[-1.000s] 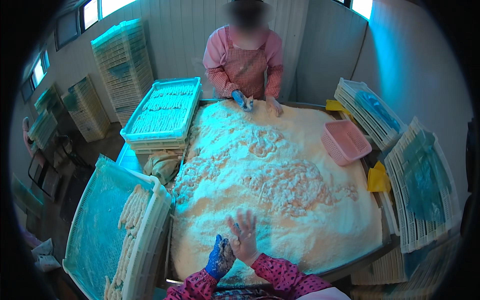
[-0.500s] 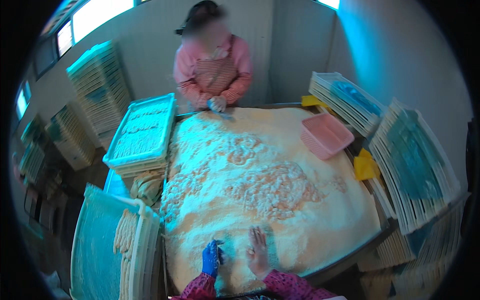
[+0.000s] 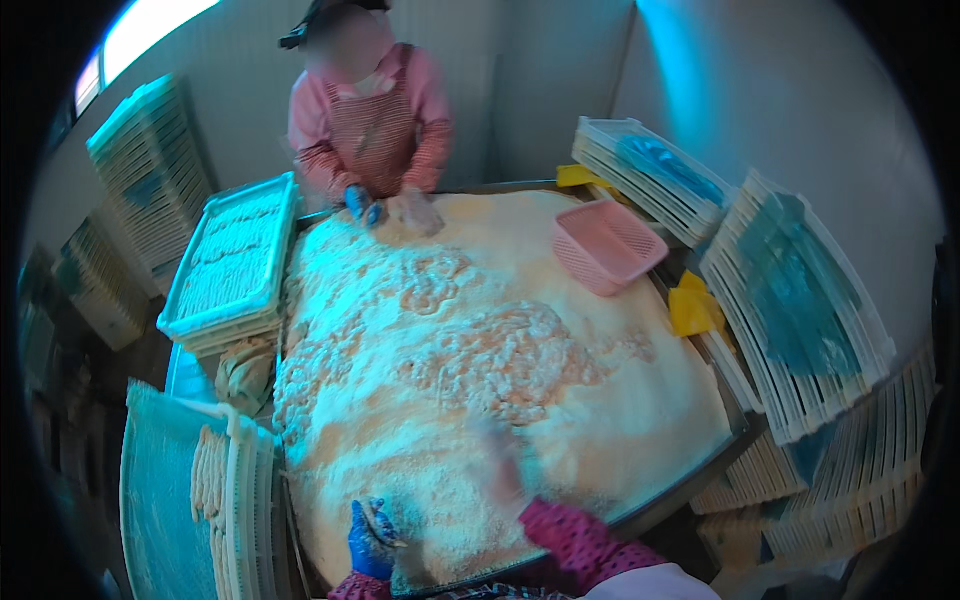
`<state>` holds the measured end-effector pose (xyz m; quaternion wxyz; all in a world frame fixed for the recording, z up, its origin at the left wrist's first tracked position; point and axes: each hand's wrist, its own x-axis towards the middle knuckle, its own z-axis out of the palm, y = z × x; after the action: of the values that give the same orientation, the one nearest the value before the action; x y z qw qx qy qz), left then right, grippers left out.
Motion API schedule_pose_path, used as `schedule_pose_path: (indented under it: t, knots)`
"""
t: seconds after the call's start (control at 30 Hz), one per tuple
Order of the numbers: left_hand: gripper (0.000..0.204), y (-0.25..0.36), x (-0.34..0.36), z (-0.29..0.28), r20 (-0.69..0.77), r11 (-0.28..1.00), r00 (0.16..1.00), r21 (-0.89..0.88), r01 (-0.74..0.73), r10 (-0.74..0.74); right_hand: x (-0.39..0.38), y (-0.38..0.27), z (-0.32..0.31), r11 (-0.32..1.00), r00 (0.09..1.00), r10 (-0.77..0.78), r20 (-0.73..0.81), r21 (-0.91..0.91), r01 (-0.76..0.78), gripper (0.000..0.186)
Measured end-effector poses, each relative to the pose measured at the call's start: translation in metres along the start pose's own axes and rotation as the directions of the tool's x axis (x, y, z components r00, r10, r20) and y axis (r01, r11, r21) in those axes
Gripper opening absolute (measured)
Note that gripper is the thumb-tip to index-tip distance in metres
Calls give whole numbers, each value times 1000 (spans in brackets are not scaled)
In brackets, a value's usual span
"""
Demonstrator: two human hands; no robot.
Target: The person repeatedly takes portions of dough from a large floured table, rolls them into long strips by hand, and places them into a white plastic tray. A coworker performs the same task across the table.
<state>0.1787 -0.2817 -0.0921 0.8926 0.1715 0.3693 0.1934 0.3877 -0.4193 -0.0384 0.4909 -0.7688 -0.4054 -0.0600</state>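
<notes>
My left hand, in a blue glove dusted with white, is closed round a small pale, crumb-coated piece at the near left of the crumb bed. My right hand reaches over the bed, smeared by motion, so its fingers do not show clearly. Under both hands spreads a wide, shallow table-tray of pale crumbs. Many lumpy coated pieces lie heaped in its middle and left side.
Trays with rows of pale strips stand at the left: a far stack and a near tilted tray. A pink basket rests at the far right, near yellow cloths and leaning white trays. A co-worker works across the table.
My view has shifted to the right. My right hand has moved forward and blurred; my left now shows a pale piece in its fingers. The co-worker's hands have parted over the crumbs.
</notes>
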Motion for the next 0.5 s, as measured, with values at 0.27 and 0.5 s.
schedule_pose_path:
  t: [0.27, 0.5]
  knots:
    - [53, 88, -89, -10, 118, 936, 958, -274, -220, 260, 43, 118, -60, 893, 983, 60, 173, -450, 25, 17]
    - [42, 235, -248, -158, -593, 601, 316, 374, -706, 740, 43, 129, -70, 861, 953, 221, 207, -501, -91, 17]
